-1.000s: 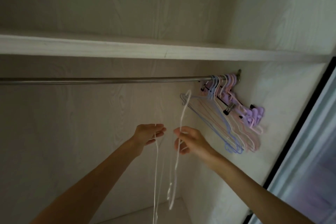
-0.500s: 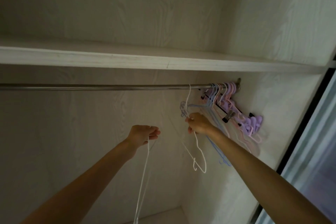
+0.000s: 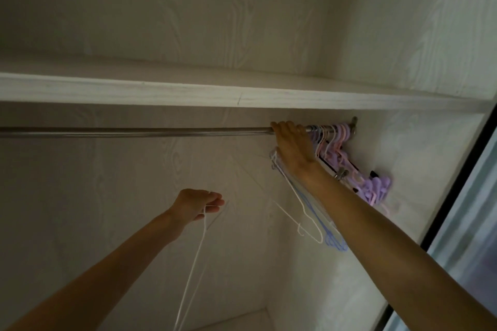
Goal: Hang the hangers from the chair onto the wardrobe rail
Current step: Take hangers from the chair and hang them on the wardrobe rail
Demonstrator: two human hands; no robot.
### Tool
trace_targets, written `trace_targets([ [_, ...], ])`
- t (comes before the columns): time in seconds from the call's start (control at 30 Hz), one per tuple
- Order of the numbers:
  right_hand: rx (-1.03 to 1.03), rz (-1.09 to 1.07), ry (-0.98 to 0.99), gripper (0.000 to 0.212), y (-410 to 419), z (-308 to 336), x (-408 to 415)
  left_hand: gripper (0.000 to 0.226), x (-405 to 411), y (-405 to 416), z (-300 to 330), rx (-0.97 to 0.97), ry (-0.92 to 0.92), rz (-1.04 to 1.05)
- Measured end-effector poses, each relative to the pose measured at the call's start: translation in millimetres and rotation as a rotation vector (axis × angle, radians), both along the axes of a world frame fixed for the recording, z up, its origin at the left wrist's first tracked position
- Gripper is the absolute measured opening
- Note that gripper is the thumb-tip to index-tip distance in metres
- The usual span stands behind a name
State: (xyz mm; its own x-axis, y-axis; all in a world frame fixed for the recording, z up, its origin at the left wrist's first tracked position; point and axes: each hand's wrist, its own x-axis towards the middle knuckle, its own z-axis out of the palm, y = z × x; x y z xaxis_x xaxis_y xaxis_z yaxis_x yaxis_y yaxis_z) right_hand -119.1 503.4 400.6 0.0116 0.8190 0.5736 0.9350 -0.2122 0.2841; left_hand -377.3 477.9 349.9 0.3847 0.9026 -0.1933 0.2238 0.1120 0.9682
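While the right hand [image 3: 291,144] reaches up to the wardrobe rail [image 3: 134,131], its fingers lie over the bar just beside the bunch of hung hangers [image 3: 338,148]; a white hanger [image 3: 304,207] dangles under the wrist, its hook hidden behind the hand, so whether the fingers pinch it or merely rest on the rail I cannot tell. Lower down, the left hand [image 3: 197,204] pinches the top of another white hanger [image 3: 192,269], which trails down toward the wardrobe floor. Pink, purple and blue ones crowd the rail's right end under the shelf [image 3: 188,91], pressed near the side wall. By my reading, the step in hand is seating one hanger on the bar. Next, the right hand would need to let go and take the waiting hanger from the left, hook turned to face the rail.
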Motion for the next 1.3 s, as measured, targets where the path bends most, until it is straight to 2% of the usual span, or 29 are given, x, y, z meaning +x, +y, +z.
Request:
trace_targets([
  [0.1, 0.012, -0.074, -0.030, 0.061, -2, 2, 25, 0.020, -1, 5, 0, 0.013, -0.003, -0.001],
  [0.27, -0.004, -0.147, -0.002, 0.063, -13, 11, 58, 0.024, -1, 11, 5, -0.022, -0.013, -0.005],
  [0.37, 0.083, 0.019, 0.112, 0.066, -29, 8, 37, 0.024, 1, 11, 9, -0.033, -0.031, -0.025],
  [0.43, 0.133, 0.195, 0.239, 0.045, -47, -9, 0, 0.029, 8, 6, 16, 0.003, 0.091, -0.047],
  [0.47, 0.013, 0.236, 0.399, 0.036, -58, -19, -23, 0.031, 13, 3, 19, 0.025, 0.150, -0.055],
  [0.53, -0.441, 0.237, 0.774, 0.048, -81, -36, -65, 0.031, 26, -4, 28, 0.060, 0.182, -0.096],
  [0.57, -0.649, 0.244, 0.900, 0.056, -90, -44, -79, 0.033, 32, -7, 32, 0.077, 0.180, -0.131],
  [0.6, -0.775, 0.244, 0.990, 0.055, -96, -54, -86, 0.036, 39, -11, 37, 0.096, 0.180, -0.162],
  [0.63, -0.810, 0.224, 1.084, 0.053, -99, -63, -90, 0.037, 44, -14, 41, 0.122, 0.180, -0.184],
  [0.77, -0.491, 0.131, 1.556, 0.046, -106, -74, -86, 0.033, 64, -20, 56, 0.237, 0.075, -0.227],
  [0.83, -0.458, 0.109, 1.577, 0.043, -108, -67, -80, 0.033, 71, -20, 59, 0.253, 0.012, -0.214],
  [0.97, -0.569, 0.140, 1.512, 0.029, -112, -56, -74, 0.038, 82, -22, 65, 0.222, -0.029, -0.272],
  [1.07, -0.451, 0.168, 1.527, 0.026, -113, -55, -72, 0.037, 91, -23, 72, 0.260, -0.038, -0.267],
  [1.1, -0.379, 0.170, 1.505, 0.029, -113, -55, -70, 0.037, 93, -21, 74, 0.334, -0.016, -0.212],
  [1.13, -0.317, 0.161, 1.450, 0.032, -112, -55, -67, 0.038, 94, -16, 74, 0.488, 0.051, -0.123],
  [1.23, -0.179, 0.123, 1.303, 0.038, -111, -51, -48, 0.041, 84, 7, 70, 1.205, 0.532, 0.195],
  [1.27, -0.147, 0.122, 1.286, 0.039, -109, -46, -41, 0.045, 77, 15, 67, 1.316, 0.689, 0.191],
  [1.3, -0.125, 0.118, 1.270, 0.039, -107, -40, -33, 0.052, 71, 23, 63, 1.335, 0.822, 0.145],
])
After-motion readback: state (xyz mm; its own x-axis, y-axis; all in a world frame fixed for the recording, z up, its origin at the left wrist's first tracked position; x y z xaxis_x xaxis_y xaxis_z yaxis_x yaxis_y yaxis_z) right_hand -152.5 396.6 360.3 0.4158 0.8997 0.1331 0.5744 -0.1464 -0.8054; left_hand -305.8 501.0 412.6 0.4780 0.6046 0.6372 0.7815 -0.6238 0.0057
